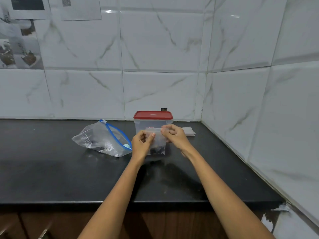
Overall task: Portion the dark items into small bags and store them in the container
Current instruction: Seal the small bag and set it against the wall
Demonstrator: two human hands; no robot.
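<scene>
Both hands meet at the top of a small clear zip bag point(156, 142), held upright just above the worktop point(51, 169) in front of the container. The left hand point(141, 144) has its grip closed on the bag's upper left part, thumb laid across the front of the plastic and the other fingers curled behind. The right hand point(174, 135) pinches the bag's top strip at its right end, fingers curled over the seal. Dark items point(155, 150) sit bunched in the bottom of the small bag.

Directly behind the hands stands a clear plastic container point(143, 125) with a red lid point(153, 115) on it, close to the worktop's back edge and against the tiled wall point(155, 49). Just to the right of the container, partly hidden by the right hand, lies a flat stack of small clear bags point(189, 131), towards the back right corner. To the left of the left hand, a larger clear bag with a blue slider closure point(103, 138) lies slumped on the black worktop, its mouth gaping, with a few dark pieces inside near its lower end
</scene>
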